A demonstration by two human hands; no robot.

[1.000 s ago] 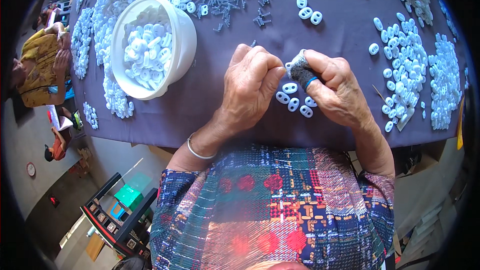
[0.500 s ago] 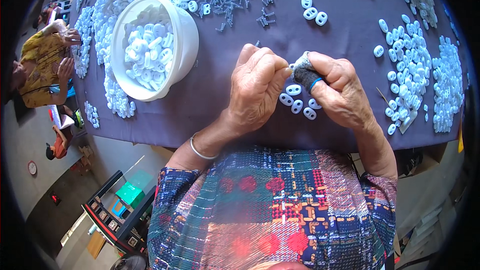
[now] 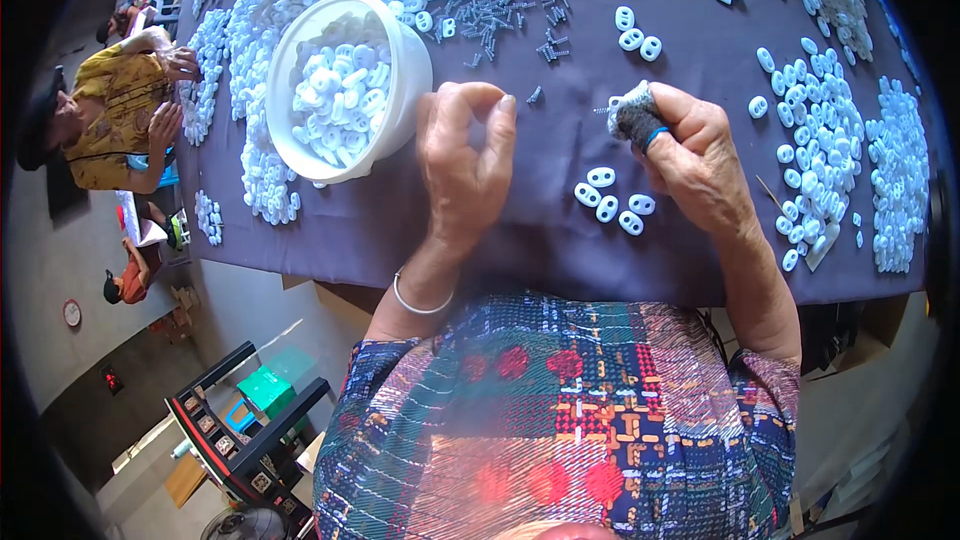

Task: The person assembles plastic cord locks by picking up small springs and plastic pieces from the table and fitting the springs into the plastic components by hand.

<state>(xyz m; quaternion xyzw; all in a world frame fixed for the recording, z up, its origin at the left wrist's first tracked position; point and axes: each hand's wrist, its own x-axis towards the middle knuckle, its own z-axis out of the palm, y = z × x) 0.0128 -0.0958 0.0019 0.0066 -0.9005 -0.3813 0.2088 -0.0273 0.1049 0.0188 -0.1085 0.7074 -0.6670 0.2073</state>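
Observation:
My left hand (image 3: pixel 462 160) is beside the right rim of a white tub (image 3: pixel 405 105) that holds many small white oval plastic pieces (image 3: pixel 335 100). Its fingers are curled, thumb and forefinger tips close together; anything between them is hidden. On the right, my right hand (image 3: pixel 700 150) wears a grey-and-black finger cover (image 3: pixel 638 115) with a blue band. It pinches a small white piece, mostly covered by the fingers, with a thin metal spring (image 3: pixel 602 110) sticking out leftward. Below it on the cloth lie several white two-holed ovals (image 3: pixel 606 207). A loose spring (image 3: pixel 535 95) lies between the hands.
A heap of springs (image 3: pixel 490 15) lies at the back beside a large spread of white pieces (image 3: pixel 260 50). More white pieces (image 3: pixel 820 140) cover the right side of the dark tablecloth (image 3: pixel 560 250). Another person (image 3: pixel 120 110) in yellow sits at the far left.
My hands have come apart: the left has moved left to the tub, the right slightly right. The spring at the right fingertips now shows. The view has shifted a little.

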